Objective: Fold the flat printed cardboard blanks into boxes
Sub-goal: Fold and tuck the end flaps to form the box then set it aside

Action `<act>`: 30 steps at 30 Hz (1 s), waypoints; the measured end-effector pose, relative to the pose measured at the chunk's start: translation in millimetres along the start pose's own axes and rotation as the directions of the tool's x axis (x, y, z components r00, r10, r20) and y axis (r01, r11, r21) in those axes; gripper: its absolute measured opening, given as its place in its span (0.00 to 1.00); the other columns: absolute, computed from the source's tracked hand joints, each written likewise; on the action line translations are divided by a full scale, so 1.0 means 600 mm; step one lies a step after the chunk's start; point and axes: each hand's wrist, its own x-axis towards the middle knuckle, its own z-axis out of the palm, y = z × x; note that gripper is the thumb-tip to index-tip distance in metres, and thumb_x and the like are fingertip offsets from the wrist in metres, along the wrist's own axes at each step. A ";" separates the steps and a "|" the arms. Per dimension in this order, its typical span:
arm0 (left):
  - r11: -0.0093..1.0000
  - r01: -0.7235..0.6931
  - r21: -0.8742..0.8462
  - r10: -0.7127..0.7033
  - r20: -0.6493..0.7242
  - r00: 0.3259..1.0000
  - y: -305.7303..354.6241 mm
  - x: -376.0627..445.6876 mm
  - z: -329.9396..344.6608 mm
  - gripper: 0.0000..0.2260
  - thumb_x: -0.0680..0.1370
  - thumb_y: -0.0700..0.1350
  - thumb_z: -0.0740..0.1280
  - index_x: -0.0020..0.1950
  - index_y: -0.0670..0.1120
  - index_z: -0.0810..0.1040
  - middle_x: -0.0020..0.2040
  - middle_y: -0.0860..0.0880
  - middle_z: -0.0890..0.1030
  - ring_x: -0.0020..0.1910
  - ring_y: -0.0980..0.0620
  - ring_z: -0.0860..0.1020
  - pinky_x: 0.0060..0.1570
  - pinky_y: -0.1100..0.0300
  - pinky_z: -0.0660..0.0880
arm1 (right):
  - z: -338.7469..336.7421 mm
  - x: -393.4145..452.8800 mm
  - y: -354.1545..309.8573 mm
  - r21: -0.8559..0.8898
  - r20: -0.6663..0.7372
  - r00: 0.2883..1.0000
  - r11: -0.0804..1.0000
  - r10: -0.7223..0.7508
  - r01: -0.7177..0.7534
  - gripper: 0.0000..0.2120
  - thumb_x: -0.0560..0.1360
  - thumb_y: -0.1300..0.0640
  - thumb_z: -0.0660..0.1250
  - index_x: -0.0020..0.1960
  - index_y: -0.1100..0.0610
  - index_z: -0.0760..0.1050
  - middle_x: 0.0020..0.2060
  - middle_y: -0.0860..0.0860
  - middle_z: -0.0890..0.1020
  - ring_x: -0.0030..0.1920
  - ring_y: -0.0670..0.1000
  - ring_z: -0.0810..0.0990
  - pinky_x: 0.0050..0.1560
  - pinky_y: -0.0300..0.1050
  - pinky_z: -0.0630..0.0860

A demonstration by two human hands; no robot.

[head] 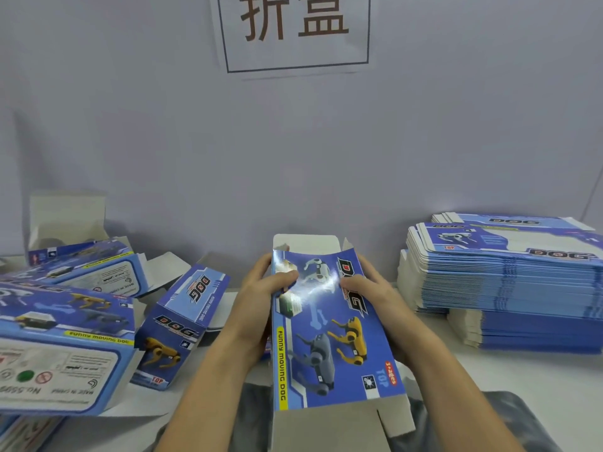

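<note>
A blue printed cardboard box blank [329,334], showing grey and yellow robot dogs and the yellow strip "FUNNY MOVING DOG", is held in the middle of the scene above the near edge of the white table [509,380], its long axis running from near to far. Its plain grey flaps stick out at both the far and the near end, and its printed face bows slightly with a glare across it. The left hand [261,285] grips the blank's left edge near the far end, thumb laid on the printed face and fingers curled behind. The right hand [368,285] grips the right edge opposite, thumb also on the face, so the two hands are clamped on the same blank with its width between them. To the left, just beside the left forearm, a folded blue box [179,324] with a "DOG" logo lies tilted on the table, and further left more folded blue boxes [65,321] are piled with open flaps. On the right, a tall stack of flat blue blanks [509,278] rests on the table. On the pale wall behind hangs a white paper sign [295,31] with large dark characters.
</note>
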 end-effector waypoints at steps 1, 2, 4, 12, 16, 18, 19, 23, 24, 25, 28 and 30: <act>1.000 0.001 0.021 -0.001 -0.025 1.000 0.001 0.001 0.001 0.10 0.79 0.39 0.65 0.57 0.49 0.80 0.49 0.42 0.85 0.44 0.42 0.85 0.40 0.50 0.82 | 0.001 -0.001 -0.003 0.001 0.001 1.000 1.000 0.000 0.000 0.16 0.78 0.59 0.65 0.64 0.47 0.74 0.50 0.56 0.86 0.42 0.56 0.86 0.37 0.47 0.82; 0.999 0.000 0.035 0.002 -0.035 0.999 0.002 0.001 0.004 0.09 0.79 0.40 0.67 0.58 0.47 0.79 0.48 0.42 0.85 0.42 0.42 0.85 0.39 0.51 0.82 | 0.001 -0.001 -0.007 0.005 0.002 1.000 1.000 0.002 -0.002 0.13 0.78 0.60 0.64 0.62 0.50 0.75 0.46 0.56 0.86 0.40 0.55 0.86 0.34 0.46 0.82; 0.999 0.011 0.051 -0.010 -0.024 1.000 0.007 -0.002 0.012 0.15 0.76 0.49 0.71 0.59 0.46 0.75 0.48 0.44 0.86 0.43 0.43 0.86 0.42 0.49 0.83 | 0.001 -0.001 -0.014 0.018 0.009 1.000 1.000 0.005 -0.005 0.10 0.79 0.60 0.62 0.59 0.54 0.74 0.42 0.55 0.86 0.37 0.53 0.85 0.32 0.44 0.81; 0.980 0.198 0.037 -0.197 -0.019 0.980 0.015 -0.005 0.016 0.22 0.80 0.59 0.63 0.67 0.44 0.74 0.54 0.41 0.85 0.54 0.38 0.84 0.62 0.36 0.76 | 0.000 0.013 -0.028 0.036 -0.017 0.994 0.993 0.110 -0.109 0.29 0.75 0.41 0.65 0.65 0.62 0.74 0.45 0.57 0.87 0.40 0.55 0.87 0.38 0.46 0.83; 0.954 0.300 -0.002 -0.299 -0.039 0.953 0.006 -0.006 0.007 0.24 0.80 0.60 0.62 0.65 0.43 0.80 0.54 0.39 0.85 0.54 0.39 0.84 0.62 0.39 0.76 | 0.000 0.021 -0.009 0.093 -0.048 0.986 0.984 0.157 -0.152 0.24 0.68 0.41 0.68 0.53 0.59 0.81 0.44 0.58 0.87 0.40 0.57 0.87 0.44 0.49 0.83; 0.943 0.331 -0.020 -0.332 -0.050 0.942 -0.001 -0.006 0.005 0.24 0.80 0.61 0.62 0.62 0.43 0.82 0.54 0.39 0.85 0.55 0.38 0.83 0.63 0.40 0.76 | 0.000 0.020 0.001 0.104 -0.104 0.974 0.977 0.199 -0.188 0.19 0.74 0.42 0.66 0.42 0.58 0.85 0.39 0.58 0.87 0.35 0.56 0.86 0.37 0.46 0.84; 0.939 0.343 -0.036 -0.345 -0.044 0.938 -0.004 -0.007 0.006 0.24 0.80 0.61 0.61 0.61 0.44 0.83 0.55 0.39 0.85 0.56 0.38 0.83 0.63 0.41 0.76 | -0.001 0.021 0.004 0.124 -0.140 0.968 0.973 0.210 -0.193 0.21 0.77 0.43 0.64 0.39 0.58 0.84 0.35 0.58 0.86 0.31 0.55 0.85 0.32 0.44 0.82; 0.933 0.349 -0.094 -0.357 -0.095 0.929 -0.016 -0.006 0.013 0.23 0.81 0.58 0.60 0.60 0.41 0.83 0.52 0.40 0.85 0.50 0.39 0.84 0.56 0.46 0.78 | 0.001 0.020 0.008 0.174 -0.238 0.946 0.968 0.221 -0.182 0.20 0.80 0.47 0.63 0.37 0.60 0.78 0.27 0.56 0.83 0.23 0.52 0.82 0.23 0.39 0.76; 0.935 0.345 -0.087 -0.353 -0.106 0.930 -0.016 -0.006 0.014 0.22 0.81 0.56 0.60 0.59 0.40 0.83 0.51 0.40 0.85 0.47 0.40 0.83 0.54 0.47 0.78 | 0.003 0.020 0.009 0.183 -0.240 0.942 0.964 0.236 -0.195 0.20 0.80 0.48 0.64 0.35 0.59 0.78 0.27 0.56 0.83 0.23 0.52 0.81 0.22 0.39 0.76; 0.936 0.344 -0.078 -0.351 -0.109 0.930 -0.016 -0.006 0.014 0.22 0.81 0.56 0.60 0.60 0.40 0.82 0.52 0.38 0.85 0.47 0.40 0.83 0.55 0.46 0.78 | 0.004 0.019 0.010 0.189 -0.232 0.941 0.960 0.247 -0.205 0.21 0.80 0.48 0.64 0.34 0.59 0.78 0.27 0.57 0.83 0.23 0.52 0.81 0.23 0.39 0.76; 0.947 0.312 -0.077 -0.320 -0.142 0.937 -0.016 -0.001 0.010 0.23 0.80 0.53 0.62 0.66 0.37 0.75 0.61 0.33 0.79 0.56 0.34 0.80 0.62 0.39 0.74 | 0.009 0.019 0.009 0.179 -0.205 0.951 0.964 0.232 -0.196 0.18 0.81 0.47 0.62 0.40 0.60 0.76 0.29 0.56 0.84 0.25 0.52 0.82 0.25 0.39 0.78; 0.955 0.291 -0.067 -0.297 -0.123 0.947 -0.016 0.000 0.005 0.17 0.80 0.53 0.61 0.52 0.40 0.79 0.49 0.36 0.83 0.46 0.39 0.82 0.52 0.46 0.79 | 0.011 0.017 0.009 0.160 -0.190 0.956 0.968 0.223 -0.194 0.19 0.81 0.47 0.62 0.39 0.59 0.77 0.29 0.56 0.83 0.25 0.52 0.82 0.26 0.39 0.78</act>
